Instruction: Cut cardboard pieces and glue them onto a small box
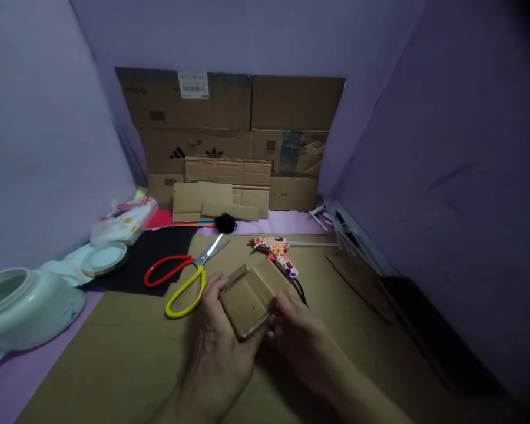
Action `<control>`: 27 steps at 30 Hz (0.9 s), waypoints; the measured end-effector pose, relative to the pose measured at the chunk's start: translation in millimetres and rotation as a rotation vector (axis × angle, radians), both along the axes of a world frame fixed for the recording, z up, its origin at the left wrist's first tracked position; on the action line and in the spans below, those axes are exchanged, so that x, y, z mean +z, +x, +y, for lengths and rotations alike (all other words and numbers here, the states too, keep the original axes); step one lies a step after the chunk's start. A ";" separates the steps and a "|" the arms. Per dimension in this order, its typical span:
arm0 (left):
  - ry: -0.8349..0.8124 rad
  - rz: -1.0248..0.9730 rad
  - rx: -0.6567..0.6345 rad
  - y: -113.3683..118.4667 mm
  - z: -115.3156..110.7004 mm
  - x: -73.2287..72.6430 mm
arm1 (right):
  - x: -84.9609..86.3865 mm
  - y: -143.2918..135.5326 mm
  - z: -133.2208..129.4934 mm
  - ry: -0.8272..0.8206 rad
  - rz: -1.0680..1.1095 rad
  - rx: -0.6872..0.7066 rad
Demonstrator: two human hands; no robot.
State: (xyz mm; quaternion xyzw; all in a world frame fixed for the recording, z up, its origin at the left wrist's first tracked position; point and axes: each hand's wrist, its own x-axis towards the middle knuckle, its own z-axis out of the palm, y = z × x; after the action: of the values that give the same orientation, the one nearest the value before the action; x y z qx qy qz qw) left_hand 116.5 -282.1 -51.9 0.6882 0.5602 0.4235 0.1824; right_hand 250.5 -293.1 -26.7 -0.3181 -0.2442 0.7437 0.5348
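Note:
Between my hands is a small cardboard box (245, 306) with a folded flap rising on its right side. My left hand (221, 335) grips it from the left and below, fingers wrapped round its edge. My right hand (302, 330) pinches the flap's lower right corner between thumb and fingers. A shiny line, possibly glue, runs along the box's edges. Just beyond the box lies a floral glue gun (276, 250) with a clear glue stick in its back. To the left rest open scissors (198, 262) with one red and one yellow handle.
Cardboard sheets (229, 115) lean on the back wall, with a black yarn bundle (225, 222) before them. At left are a white ceramic pot (35, 309), a round lid (105, 257) and a plastic packet (126, 221). Glue sticks (351, 229) lie at right.

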 end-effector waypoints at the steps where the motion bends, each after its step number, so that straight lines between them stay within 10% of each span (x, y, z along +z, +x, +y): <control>1: -0.024 0.005 -0.022 -0.5 -1.4 1.3 | 2.1 -1.0 2.4 -0.016 -0.010 -0.022; 8: -0.429 -0.350 -0.342 -13.0 3.7 19.2 | -9.3 8.7 1.4 -0.054 -0.041 -0.037; 13: -0.540 -0.528 -0.289 -14.8 15.1 21.6 | -9.1 9.1 -5.6 0.101 0.013 0.152; 27: -0.540 -0.801 -0.195 -4.7 5.2 32.6 | -19.4 5.4 -7.6 0.396 -0.521 -0.048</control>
State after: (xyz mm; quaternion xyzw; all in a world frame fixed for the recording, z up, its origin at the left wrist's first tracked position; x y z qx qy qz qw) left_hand 111.9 -276.9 -19.3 0.4485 0.4687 0.4756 0.5941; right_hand 255.9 -300.7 -46.1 -0.3933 -0.5051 0.5627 0.5230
